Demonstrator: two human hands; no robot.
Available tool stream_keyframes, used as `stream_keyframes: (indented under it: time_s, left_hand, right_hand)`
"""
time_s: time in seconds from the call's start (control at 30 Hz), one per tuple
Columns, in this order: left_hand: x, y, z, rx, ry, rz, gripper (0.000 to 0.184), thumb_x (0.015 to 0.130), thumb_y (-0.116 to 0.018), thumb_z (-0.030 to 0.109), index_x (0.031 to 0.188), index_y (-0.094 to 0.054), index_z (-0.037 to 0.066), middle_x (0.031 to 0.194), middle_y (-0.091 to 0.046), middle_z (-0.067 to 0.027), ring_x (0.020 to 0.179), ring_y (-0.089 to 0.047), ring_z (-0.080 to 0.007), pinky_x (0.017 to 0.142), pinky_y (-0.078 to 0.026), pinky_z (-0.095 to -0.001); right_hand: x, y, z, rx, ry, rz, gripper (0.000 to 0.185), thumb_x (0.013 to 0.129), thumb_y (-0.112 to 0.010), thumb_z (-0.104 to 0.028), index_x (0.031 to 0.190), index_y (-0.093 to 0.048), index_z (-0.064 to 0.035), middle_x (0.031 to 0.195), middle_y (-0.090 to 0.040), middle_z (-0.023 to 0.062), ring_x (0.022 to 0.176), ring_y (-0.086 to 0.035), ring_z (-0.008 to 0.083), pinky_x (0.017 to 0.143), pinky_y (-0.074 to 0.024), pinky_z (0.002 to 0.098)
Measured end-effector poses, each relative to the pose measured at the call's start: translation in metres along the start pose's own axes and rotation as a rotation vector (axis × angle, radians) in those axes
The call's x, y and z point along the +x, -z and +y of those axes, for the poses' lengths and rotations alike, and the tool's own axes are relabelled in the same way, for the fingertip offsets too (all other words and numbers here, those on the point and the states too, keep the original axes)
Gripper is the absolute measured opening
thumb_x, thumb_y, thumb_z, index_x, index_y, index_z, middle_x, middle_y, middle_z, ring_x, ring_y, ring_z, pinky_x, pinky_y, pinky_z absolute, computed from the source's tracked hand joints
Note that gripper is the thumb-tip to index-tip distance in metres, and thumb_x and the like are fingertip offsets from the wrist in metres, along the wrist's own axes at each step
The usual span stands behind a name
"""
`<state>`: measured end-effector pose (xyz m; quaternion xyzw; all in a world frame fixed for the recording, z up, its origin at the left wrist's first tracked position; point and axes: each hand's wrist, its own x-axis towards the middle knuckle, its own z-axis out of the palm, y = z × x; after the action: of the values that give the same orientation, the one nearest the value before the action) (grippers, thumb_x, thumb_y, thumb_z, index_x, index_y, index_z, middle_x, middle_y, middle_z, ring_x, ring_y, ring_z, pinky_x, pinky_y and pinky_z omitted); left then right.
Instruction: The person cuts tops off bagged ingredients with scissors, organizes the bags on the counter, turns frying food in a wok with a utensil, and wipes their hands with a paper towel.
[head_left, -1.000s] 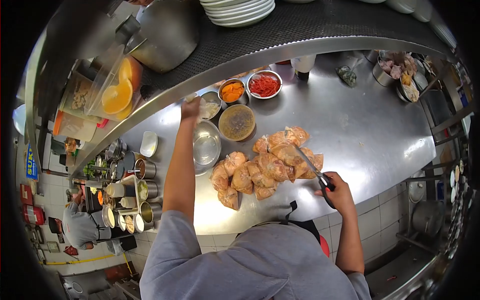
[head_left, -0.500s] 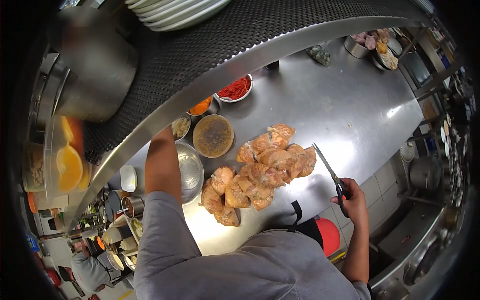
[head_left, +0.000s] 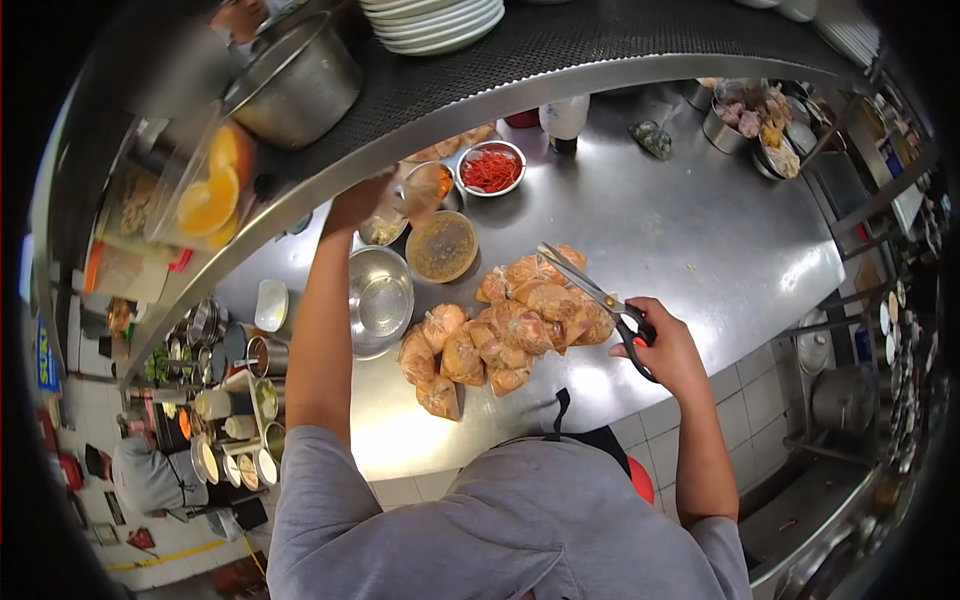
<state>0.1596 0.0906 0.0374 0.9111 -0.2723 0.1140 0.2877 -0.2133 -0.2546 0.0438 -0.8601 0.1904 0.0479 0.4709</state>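
My right hand [head_left: 665, 350] is closed around the black handles of scissors [head_left: 615, 305]. Their long metal blades, slightly apart, lie over the pile of knotted clear plastic bags of orange-brown food [head_left: 520, 335]. At the far left, my left hand [head_left: 368, 200] is partly under the shelf edge and smeared by motion. From its fingers hangs a blurred plastic bag [head_left: 422, 198] with an orange tint, above the small bowls. Beneath and beside it are a bowl of pale minced food [head_left: 382, 230], a bowl of orange pieces [head_left: 440, 182] and a tub of brown liquid [head_left: 442, 247].
A raised metal shelf [head_left: 560, 78] crosses above the steel table [head_left: 700, 240], bearing stacked plates [head_left: 435, 22] and a large pot [head_left: 300, 85]. Red strips fill a white bowl [head_left: 492, 170]. A perforated metal bowl [head_left: 382, 300] stands by my left forearm. Another person [head_left: 150, 475] is at lower left.
My left hand has come out from under the shelf with a blurred bag. My right hand has brought the scissors left, over the bagged food. The view has shifted, showing more bags behind the bowls.
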Motion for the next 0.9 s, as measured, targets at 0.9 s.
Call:
stream_keyframes:
  time_s: [0.9]
  left_hand:
    - [-0.134,0.007,0.189,-0.078,-0.114,-0.727,0.023,0.074,-0.064,0.009,0.096,-0.059,0.005,0.094,-0.064,-0.0184,0.093,-0.059,-0.0389,0.077,-0.047,-0.0429]
  right_hand:
    - [0.026,-0.069,-0.022,-0.271,0.504,-0.170,0.052,0.071,-0.076,-0.026,0.116,-0.055,-0.0078,0.101,-0.064,0.0170,0.100,-0.060,0.0351,0.083,-0.0473,0.0436]
